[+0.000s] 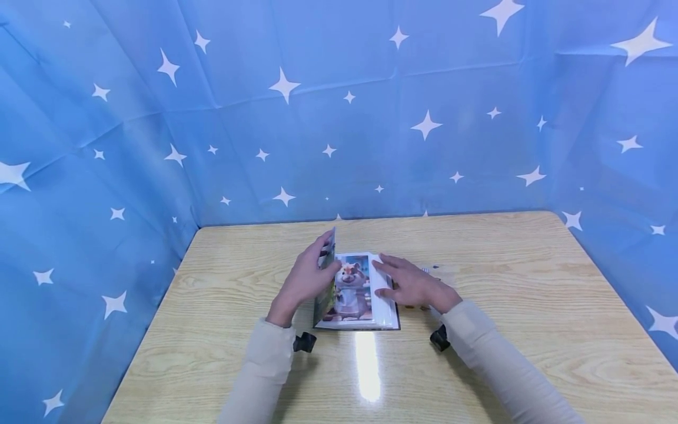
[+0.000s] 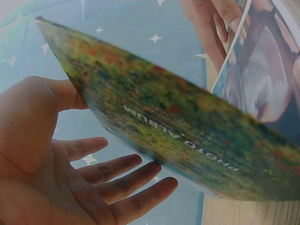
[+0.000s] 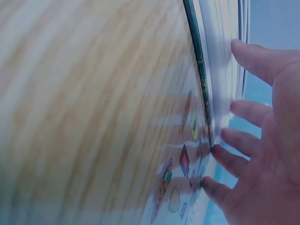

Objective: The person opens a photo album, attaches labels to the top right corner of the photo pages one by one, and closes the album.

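Note:
A photo album (image 1: 385,315) lies open on the table, showing a picture of a furry cartoon animal (image 1: 351,288). Its flowery front cover (image 2: 159,112), printed "PHOTO ALBUM", stands nearly upright on the left. My left hand (image 1: 309,274) is at this cover, thumb against its edge; in the left wrist view the other fingers (image 2: 136,201) are extended beside the outer face. Across the album, my right hand (image 1: 410,282) rests its spread fingertips along the right edge of the pages. The right wrist view shows those fingers (image 3: 229,161) loosely straight against the page edges.
A clear sheet with small coloured gem-like shapes (image 3: 185,159) lies on the wooden table (image 1: 212,353) just right of the album, partly hidden by my right hand. Blue star-patterned cloth (image 1: 339,118) hangs behind and at both sides. Black wrist devices (image 1: 304,342) sit at both cuffs.

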{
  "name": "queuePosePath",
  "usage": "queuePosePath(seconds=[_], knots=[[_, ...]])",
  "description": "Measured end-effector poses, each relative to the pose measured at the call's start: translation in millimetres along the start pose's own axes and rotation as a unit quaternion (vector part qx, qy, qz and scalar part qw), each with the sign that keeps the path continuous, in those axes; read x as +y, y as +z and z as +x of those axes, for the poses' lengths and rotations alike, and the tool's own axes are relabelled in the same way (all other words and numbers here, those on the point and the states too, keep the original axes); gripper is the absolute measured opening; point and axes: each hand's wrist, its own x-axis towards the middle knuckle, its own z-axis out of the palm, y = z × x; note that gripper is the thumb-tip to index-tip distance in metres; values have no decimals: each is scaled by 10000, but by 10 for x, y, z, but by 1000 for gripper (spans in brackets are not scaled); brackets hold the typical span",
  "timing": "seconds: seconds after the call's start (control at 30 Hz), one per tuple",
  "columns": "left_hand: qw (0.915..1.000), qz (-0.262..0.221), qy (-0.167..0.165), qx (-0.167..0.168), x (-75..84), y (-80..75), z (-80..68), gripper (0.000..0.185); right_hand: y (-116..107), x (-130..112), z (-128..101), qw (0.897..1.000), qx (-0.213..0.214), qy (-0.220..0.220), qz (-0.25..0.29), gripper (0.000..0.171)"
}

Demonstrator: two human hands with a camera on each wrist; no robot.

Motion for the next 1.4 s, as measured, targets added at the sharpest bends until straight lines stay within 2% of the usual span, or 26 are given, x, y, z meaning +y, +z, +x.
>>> queuePosePath(seconds=[0.47, 0.83, 1.2, 1.4], knots=[[9985, -529, 6, 115, -70, -134, -45, 64, 6, 12, -5, 10000, 1, 3, 2, 77], [9978, -508, -198, 365, -130, -235, -97, 61, -15, -8, -1, 10000, -66, 39, -18, 77], [9964, -606, -357, 472, -192, -340, -144, 58, 10, 0, 7, 10000, -80, 10, -1, 77], [9961, -664, -261, 529, -223, -397, -169, 58, 3, -11, 2, 10000, -29, -62, 43, 77]])
